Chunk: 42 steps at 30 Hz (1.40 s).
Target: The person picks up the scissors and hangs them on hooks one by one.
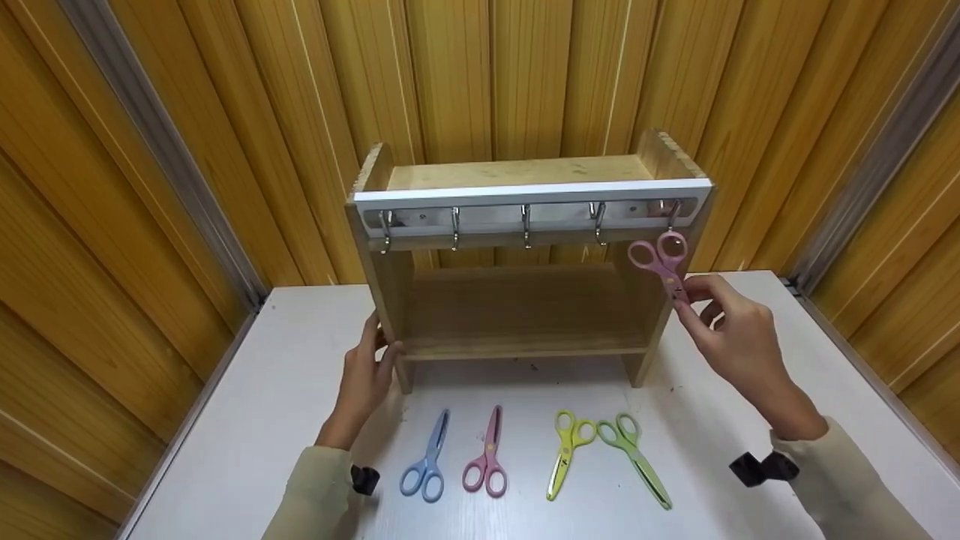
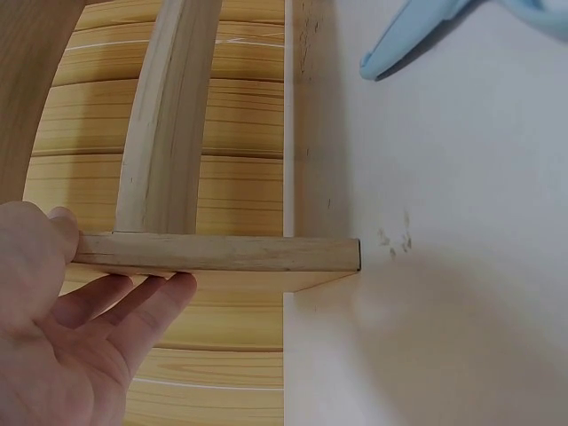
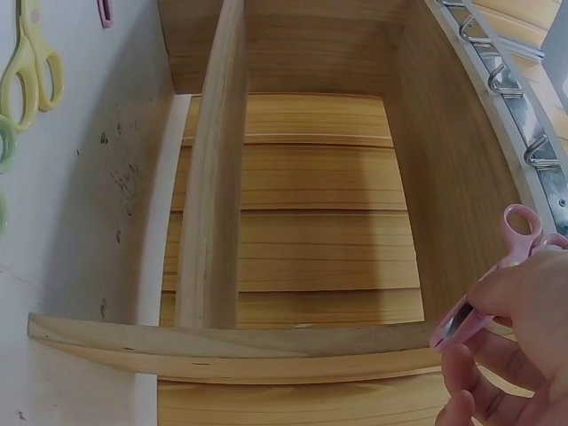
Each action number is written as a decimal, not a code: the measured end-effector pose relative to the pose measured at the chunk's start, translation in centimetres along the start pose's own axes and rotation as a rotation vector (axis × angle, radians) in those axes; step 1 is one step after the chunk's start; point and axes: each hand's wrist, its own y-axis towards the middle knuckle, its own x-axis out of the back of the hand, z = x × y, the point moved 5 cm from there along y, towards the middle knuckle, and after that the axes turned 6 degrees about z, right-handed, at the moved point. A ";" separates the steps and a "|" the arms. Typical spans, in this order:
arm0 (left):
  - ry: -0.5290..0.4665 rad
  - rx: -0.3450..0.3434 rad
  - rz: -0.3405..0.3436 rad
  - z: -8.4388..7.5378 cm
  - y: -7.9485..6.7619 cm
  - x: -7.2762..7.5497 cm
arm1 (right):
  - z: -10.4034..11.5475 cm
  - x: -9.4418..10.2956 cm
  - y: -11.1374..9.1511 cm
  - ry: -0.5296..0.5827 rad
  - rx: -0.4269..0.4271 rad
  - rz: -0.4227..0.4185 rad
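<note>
With thumb and fingertips, my right hand point(image 1: 739, 337) pinches a pair of pink scissors point(image 1: 667, 274) by the blade end, handles upward. One handle loop overlaps the rightmost hook point(image 1: 674, 214) of a metal hook rail point(image 1: 491, 217); whether it is over the hook I cannot tell. The rail runs along the front of a small wooden shelf point(image 1: 525, 351). At the shelf's left side, my left hand point(image 1: 365, 379) holds the upright panel. In the left wrist view, the thumb lies on one face of that panel point(image 2: 222, 253) and the fingers on the other.
On the white table point(image 1: 315, 322) in front of the shelf lie blue scissors point(image 1: 433, 454), a second pink pair point(image 1: 490, 448), yellow scissors point(image 1: 568, 444) and green scissors point(image 1: 630, 446). Wood-look panels point(image 1: 525, 82) stand behind and at both sides.
</note>
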 end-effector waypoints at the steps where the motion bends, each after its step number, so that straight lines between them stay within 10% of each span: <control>1: -0.002 0.004 0.001 0.0 0.0 0.0 | 0.0 -0.1 -0.1 0.002 -0.006 0.001; 42: -0.018 0.012 0.005 0.0 -0.1 -0.1 | -0.3 -0.5 -0.9 -0.016 -0.033 0.019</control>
